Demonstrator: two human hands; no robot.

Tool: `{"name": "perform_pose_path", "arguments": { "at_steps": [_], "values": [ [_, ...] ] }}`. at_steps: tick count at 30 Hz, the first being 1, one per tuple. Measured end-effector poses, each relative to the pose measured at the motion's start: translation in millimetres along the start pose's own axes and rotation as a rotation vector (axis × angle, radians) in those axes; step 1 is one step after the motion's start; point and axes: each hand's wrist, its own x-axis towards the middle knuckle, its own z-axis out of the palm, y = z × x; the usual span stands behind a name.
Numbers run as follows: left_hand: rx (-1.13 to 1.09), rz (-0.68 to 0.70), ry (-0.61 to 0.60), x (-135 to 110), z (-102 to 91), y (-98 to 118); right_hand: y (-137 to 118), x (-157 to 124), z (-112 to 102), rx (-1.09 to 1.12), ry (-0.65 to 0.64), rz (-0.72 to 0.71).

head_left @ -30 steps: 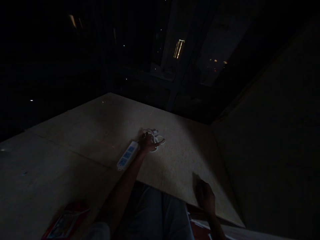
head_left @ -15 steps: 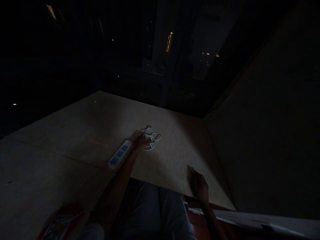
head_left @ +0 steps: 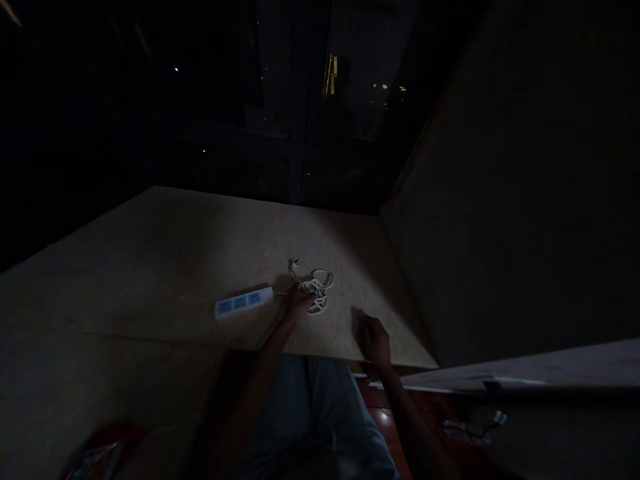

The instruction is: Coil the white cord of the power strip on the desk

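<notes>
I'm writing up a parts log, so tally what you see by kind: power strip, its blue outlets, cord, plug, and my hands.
Power strip: 1
Blue outlets: 3
White cord: 1
Plug: 1
Hands: 2, left hand and right hand
Total: 8

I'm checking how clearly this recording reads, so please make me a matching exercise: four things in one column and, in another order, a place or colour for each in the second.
Things:
1. Power strip
2. Left hand
3. Right hand
4. Plug

Places or colours:
A. At the coiled cord
B. Beyond the coiled cord, on its far side
C. White and blue
D. Near the table's front edge, apart from the cord

Right pairs: 1-C, 2-A, 3-D, 4-B
</notes>
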Motion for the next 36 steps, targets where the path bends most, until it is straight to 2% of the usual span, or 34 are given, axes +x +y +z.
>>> {"name": "perform_pose_path", "arguments": {
  "at_steps": [3, 6, 9, 13, 16, 22, 25, 31, 36],
  "values": [
    [0.032, -0.017, -0.017, -19.0, 23.4, -0.6, -1.3, 1.0, -0.5, 0.026, 0.007, -0.007],
    [0.048, -0.071, -0.112, -34.8, 38.9, -0.4, -5.2, 1.6, -0.9, 0.056, 0.003, 0.007],
    [0.026, -0.132, -0.211, -46.7, 48.0, -1.3, -8.8, 1.8, -1.5, 0.102, 0.006, 0.027],
    [0.003, -0.171, -0.264, -57.5, 54.3, -6.7, -10.3, 1.6, -5.1, 0.203, 0.027, 0.061],
    [0.044, -0.132, -0.265, -60.6, 53.8, -13.3, -9.7, 1.1, -10.1, 0.284, 0.023, 0.094],
    [0.2, 0.105, -0.133, -59.2, 43.7, -27.2, -8.9, -2.3, -17.3, 0.406, -0.042, 0.15],
    [0.235, 0.138, -0.106, -67.5, 38.8, -36.1, -8.2, -4.7, -18.0, 0.432, -0.079, 0.116],
    [0.358, 0.225, -0.068, -99.5, 30.7, -55.3, -3.6, -4.7, -18.3, 0.475, -0.096, 0.026],
    [0.354, 0.228, -0.046, -104.3, 31.4, -56.0, -3.3, 1.4, -20.0, 0.532, -0.141, -0.019]
  ]
}}
